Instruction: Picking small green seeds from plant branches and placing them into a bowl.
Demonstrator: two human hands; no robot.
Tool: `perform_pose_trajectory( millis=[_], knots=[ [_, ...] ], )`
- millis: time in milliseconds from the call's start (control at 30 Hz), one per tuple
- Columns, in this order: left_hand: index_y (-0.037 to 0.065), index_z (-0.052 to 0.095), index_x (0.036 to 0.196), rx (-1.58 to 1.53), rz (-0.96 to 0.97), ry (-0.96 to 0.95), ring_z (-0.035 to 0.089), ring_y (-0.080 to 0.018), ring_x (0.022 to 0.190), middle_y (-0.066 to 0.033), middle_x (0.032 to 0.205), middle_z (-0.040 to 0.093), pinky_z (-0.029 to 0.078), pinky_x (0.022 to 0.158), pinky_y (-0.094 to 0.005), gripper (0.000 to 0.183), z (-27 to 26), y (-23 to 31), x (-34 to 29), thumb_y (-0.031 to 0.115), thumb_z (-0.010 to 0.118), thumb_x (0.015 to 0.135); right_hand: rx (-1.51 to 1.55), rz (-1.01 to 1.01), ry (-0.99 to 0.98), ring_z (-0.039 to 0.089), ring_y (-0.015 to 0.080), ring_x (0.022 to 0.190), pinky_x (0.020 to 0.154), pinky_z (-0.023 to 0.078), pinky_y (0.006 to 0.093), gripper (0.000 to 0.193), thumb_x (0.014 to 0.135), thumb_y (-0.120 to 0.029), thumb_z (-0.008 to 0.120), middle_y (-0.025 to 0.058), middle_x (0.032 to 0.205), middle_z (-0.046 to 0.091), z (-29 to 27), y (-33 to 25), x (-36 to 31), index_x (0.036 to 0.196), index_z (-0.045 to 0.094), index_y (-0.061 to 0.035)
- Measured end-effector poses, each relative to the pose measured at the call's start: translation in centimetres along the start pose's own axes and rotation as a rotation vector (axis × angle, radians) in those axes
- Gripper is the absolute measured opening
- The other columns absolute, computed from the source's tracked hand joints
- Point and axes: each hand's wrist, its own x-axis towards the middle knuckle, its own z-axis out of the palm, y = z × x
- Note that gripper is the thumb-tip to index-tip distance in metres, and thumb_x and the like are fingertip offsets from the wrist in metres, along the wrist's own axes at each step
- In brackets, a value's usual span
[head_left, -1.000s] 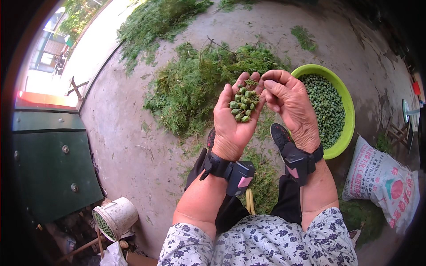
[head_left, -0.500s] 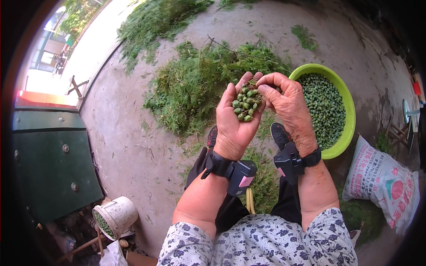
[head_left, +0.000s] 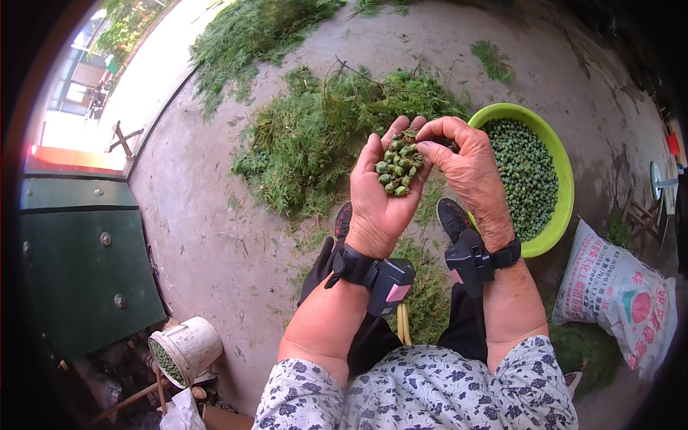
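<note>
My left hand [head_left: 383, 215] is cupped palm up in front of me, holding a small pile of green cones [head_left: 398, 170] mixed with brown bits of twig. Over the fingertips of that hand, my right hand [head_left: 471, 168] closes thumb and forefinger in a pinch at the edge of the pile. What sits in the pinch is too small to make out. A small green sprig [head_left: 411, 132] lies by the left fingertips. Just right of my right hand stands a lime-green basin [head_left: 566, 183], filled with many similar green cones [head_left: 522, 179].
Cut evergreen branches [head_left: 301, 147] lie heaped on the concrete floor beyond my hands, with another heap [head_left: 251, 43] farther back. A printed white sack [head_left: 609, 294] sits at right. At lower left, a white bucket [head_left: 197, 347] of green cones leans sideways near a dark green panel [head_left: 86, 265].
My right hand has shifted slightly, its thumb and forefinger still pinched at the pile. The sprig by the left fingertips shows more clearly. The left hand stays cupped around the cones.
</note>
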Motion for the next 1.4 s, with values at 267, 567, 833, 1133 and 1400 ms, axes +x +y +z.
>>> perform_pose_trajectory(
  millis=[267, 567, 833, 1133, 1400],
  knots=[
    [-0.002, 0.040, 0.127, -0.051, -0.008, -0.021, 0.044, -0.0290, 0.119, -0.0193, 0.128, 0.046, 0.032, 0.104, -0.0415, 0.044, -0.2, -0.2, 0.2, 0.028, 0.032, 0.096, -0.236, -0.041, -0.071, 0.056, 0.0169, 0.077, 0.074, 0.044, 0.0262, 0.013, 0.075, -0.004, 0.065, 0.0063, 0.083, 0.056, 0.6, -0.2, -0.4, 0.087, 0.064, 0.0009],
    [0.003, 0.040, 0.129, -0.052, -0.027, -0.030, 0.044, -0.0291, 0.119, -0.0173, 0.130, 0.044, 0.037, 0.099, -0.0448, 0.044, -0.1, 0.2, 0.1, 0.030, 0.031, 0.096, 0.944, 0.404, 0.022, 0.053, 0.0067, 0.063, 0.048, 0.039, 0.0182, 0.013, 0.082, -0.004, 0.058, 0.0058, 0.074, 0.060, -1.2, -0.2, 0.4, 0.094, 0.055, 0.0011],
    [0.002, 0.040, 0.128, 0.013, 0.012, -0.009, 0.041, -0.0303, 0.122, -0.0174, 0.133, 0.041, 0.034, 0.101, -0.0460, 0.043, -0.1, 0.1, 0.2, 0.030, 0.029, 0.097, 0.061, 0.179, -0.007, 0.055, 0.0116, 0.064, 0.058, 0.045, 0.0248, 0.012, 0.078, -0.009, 0.065, 0.0044, 0.078, 0.062, -0.3, -0.4, -0.2, 0.084, 0.062, 0.0015],
    [0.002, 0.041, 0.127, -0.014, -0.014, -0.002, 0.043, -0.0298, 0.120, -0.0175, 0.131, 0.044, 0.035, 0.101, -0.0457, 0.043, 0.1, -0.1, 0.1, 0.030, 0.029, 0.097, -0.051, 0.105, 0.072, 0.056, 0.0137, 0.066, 0.062, 0.045, 0.0257, 0.012, 0.077, -0.008, 0.064, 0.0079, 0.081, 0.060, -0.5, 0.4, 0.1, 0.086, 0.063, 0.0008],
    [0.003, 0.045, 0.125, -0.021, -0.041, 0.001, 0.051, -0.0265, 0.111, -0.0157, 0.121, 0.052, 0.038, 0.098, -0.0451, 0.042, 0.0, -0.1, 0.0, 0.031, 0.031, 0.096, -0.214, -0.018, 0.019, 0.058, 0.0163, 0.070, 0.063, 0.046, 0.0276, 0.011, 0.078, -0.007, 0.063, 0.0088, 0.082, 0.060, 0.0, 0.0, -0.4, 0.087, 0.064, -0.0013]
  ],
)
